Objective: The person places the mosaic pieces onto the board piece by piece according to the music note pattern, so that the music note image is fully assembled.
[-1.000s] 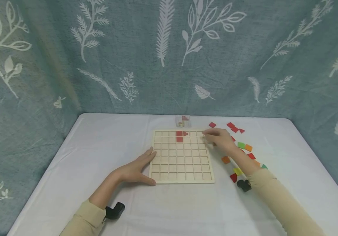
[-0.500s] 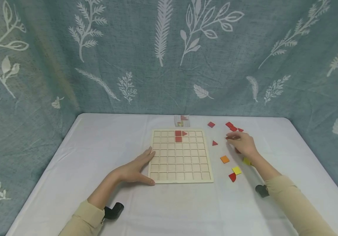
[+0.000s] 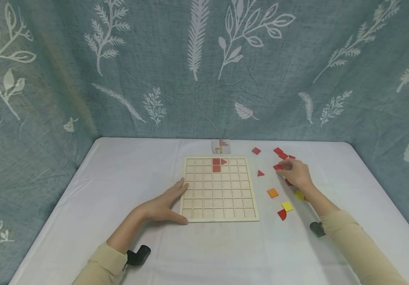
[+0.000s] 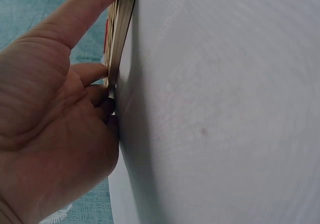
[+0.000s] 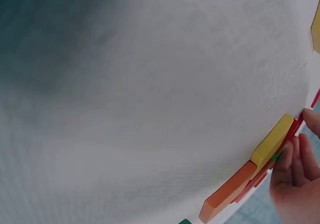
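A square wooden grid board [image 3: 220, 220] lies on the table. My left hand [image 3: 163, 204] rests along its left edge, thumb at the near left corner and fingers extended; the left wrist view shows this hand [image 4: 55, 108] beside the board's side [image 4: 120, 28]. Red square tiles [image 3: 216, 168] and a red triangle tile [image 3: 224, 162] sit in the board's far rows. Right of the board, my right hand [image 3: 295, 174] pinches a small red tile [image 3: 278, 167] at its fingertips, its exact shape partly covered. The right wrist view catches only part of that hand [image 5: 297, 184].
Loose tiles lie to the right: a red triangle [image 3: 260, 173], an orange square [image 3: 272, 192], a yellow square [image 3: 287, 206], a red quarter-round [image 3: 281, 214] and several red ones farther back [image 3: 278, 151]. A small printed card [image 3: 220, 146] lies behind the board.
My right hand has moved right from the board's far right edge to the loose tiles, where its fingers have closed on a red one. The left hand has stayed still.
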Motion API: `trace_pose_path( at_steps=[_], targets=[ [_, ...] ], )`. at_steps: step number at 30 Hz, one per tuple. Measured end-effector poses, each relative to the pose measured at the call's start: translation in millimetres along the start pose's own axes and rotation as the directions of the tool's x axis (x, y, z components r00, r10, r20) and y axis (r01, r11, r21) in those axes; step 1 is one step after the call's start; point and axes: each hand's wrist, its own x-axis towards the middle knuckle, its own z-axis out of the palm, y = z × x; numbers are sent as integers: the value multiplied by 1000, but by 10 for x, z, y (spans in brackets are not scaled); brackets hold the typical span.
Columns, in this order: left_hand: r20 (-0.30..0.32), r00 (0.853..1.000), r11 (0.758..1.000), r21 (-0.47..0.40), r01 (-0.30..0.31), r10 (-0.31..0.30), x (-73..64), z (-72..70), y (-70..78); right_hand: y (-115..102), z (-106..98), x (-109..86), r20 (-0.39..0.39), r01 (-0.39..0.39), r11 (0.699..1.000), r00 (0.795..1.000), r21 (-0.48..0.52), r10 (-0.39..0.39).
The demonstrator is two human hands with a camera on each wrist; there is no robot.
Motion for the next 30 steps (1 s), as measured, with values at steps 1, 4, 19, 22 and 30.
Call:
trace_pose_path(
  at_steps=[1,4,19,22,30],
  targets=[
    [-1,1000,1000,2,0,0,2,0,-2,-1,1,1,-7,8,1000,1000,0,-8],
    [-1,1000,1000,8,-3,3,6,-3,-3,-21,10,0,-15,0,1000,1000,26,0],
    [2,1000,1000,-3,-4,4,-1,-14,-2,-550,342,40,141,-31,956,990,292,-12],
    [1,1000,1000,-5,2,-2,-4,-16,1,-676,449,67,149,34,956,986,291,-80],
    [3,1000,1000,-5,9,-9,-4,1,7,-922,668,122,148,240,942,949,235,-279]
  ],
)
